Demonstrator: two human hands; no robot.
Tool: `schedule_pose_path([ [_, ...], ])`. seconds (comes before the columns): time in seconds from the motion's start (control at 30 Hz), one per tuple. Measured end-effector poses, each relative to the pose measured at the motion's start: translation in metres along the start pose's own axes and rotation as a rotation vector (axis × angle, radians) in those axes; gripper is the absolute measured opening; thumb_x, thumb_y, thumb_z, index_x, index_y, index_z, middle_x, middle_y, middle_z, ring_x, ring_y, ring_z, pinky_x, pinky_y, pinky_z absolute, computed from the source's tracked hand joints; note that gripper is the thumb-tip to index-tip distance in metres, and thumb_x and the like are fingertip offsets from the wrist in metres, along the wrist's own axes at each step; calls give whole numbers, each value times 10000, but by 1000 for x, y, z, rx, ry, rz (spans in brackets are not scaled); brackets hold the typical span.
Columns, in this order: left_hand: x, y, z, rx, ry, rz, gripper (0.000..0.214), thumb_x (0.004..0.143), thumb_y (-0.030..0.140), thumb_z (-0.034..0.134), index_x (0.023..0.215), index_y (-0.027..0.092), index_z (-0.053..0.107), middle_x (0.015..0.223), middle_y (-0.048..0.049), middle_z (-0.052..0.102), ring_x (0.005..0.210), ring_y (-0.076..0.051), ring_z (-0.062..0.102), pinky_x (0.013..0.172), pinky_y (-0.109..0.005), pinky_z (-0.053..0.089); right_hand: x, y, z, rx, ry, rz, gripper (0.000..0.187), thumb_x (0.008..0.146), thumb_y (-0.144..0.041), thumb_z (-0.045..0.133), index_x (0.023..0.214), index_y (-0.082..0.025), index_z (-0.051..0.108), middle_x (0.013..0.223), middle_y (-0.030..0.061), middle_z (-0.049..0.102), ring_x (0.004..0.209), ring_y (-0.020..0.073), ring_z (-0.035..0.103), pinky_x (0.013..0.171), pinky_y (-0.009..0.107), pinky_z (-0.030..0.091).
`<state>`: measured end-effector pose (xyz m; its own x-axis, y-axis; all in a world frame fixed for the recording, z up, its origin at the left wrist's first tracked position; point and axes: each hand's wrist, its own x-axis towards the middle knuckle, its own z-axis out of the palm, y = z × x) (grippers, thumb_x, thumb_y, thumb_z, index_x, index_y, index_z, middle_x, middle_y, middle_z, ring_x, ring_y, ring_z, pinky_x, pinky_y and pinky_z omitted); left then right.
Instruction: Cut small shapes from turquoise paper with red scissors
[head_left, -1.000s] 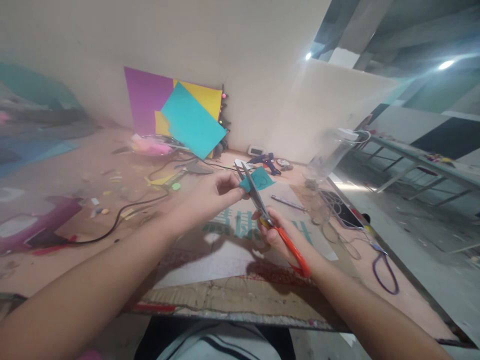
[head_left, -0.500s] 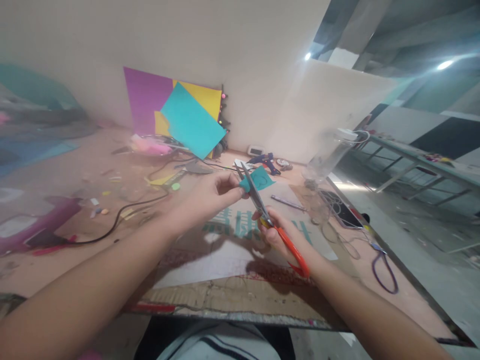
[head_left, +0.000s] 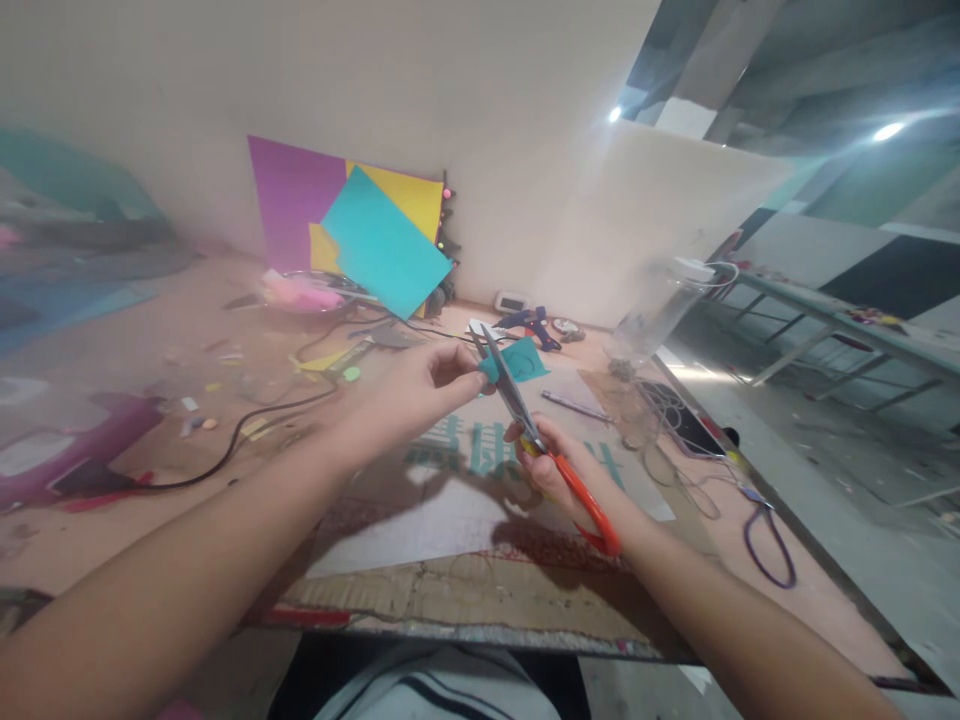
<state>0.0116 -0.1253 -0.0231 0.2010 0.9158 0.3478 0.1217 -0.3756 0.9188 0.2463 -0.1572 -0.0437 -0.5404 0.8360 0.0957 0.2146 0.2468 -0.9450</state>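
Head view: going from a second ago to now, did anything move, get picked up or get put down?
Nothing visibly changed. The left hand pinches the small teal paper piece as before, and the right hand holds the orange-handled scissors in the same place, blades at the paper's left edge. The clutter on the table lies as it did.

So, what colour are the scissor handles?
Orange handles, in the right hand; the head view shows them best.

Small teal paper piece point(head_left: 525, 359) held aloft, orange-handled scissors point(head_left: 536, 440) blades across it
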Motion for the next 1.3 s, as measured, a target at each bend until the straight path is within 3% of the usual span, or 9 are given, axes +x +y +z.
schedule_pose_path([
  [0.87, 4, -2, -4, 4, 17, 47, 209, 887, 383, 677, 826, 186, 641, 859, -30, 706, 849, -190, 672, 800, -320, 511, 0, -5, -2, -18, -27, 34, 716, 806, -862, 580, 1067, -197, 533, 744, -58, 404, 597, 107, 334, 540, 258, 274],
  [1.07, 5, -8, -7, 14, 18, 33, 249, 890, 431, 686, 841, 190, 646, 892, -38, 716, 871, -198, 687, 836, -336, 534, 1, -4, -2, -40, -22, 22, 688, 822, -847, 577, 1060, -202, 541, 735, -59, 412, 586, 107, 328, 523, 256, 266],
  [1.3, 3, 0, -5, 50, -10, 12, 270, 917, 439, 666, 832, 182, 662, 882, -42, 748, 864, -193, 690, 803, -309, 509, 0, -4, -1, -2, -14, 25, 662, 834, -827, 590, 1063, -207, 539, 742, -47, 423, 600, 122, 343, 525, 262, 291],
])
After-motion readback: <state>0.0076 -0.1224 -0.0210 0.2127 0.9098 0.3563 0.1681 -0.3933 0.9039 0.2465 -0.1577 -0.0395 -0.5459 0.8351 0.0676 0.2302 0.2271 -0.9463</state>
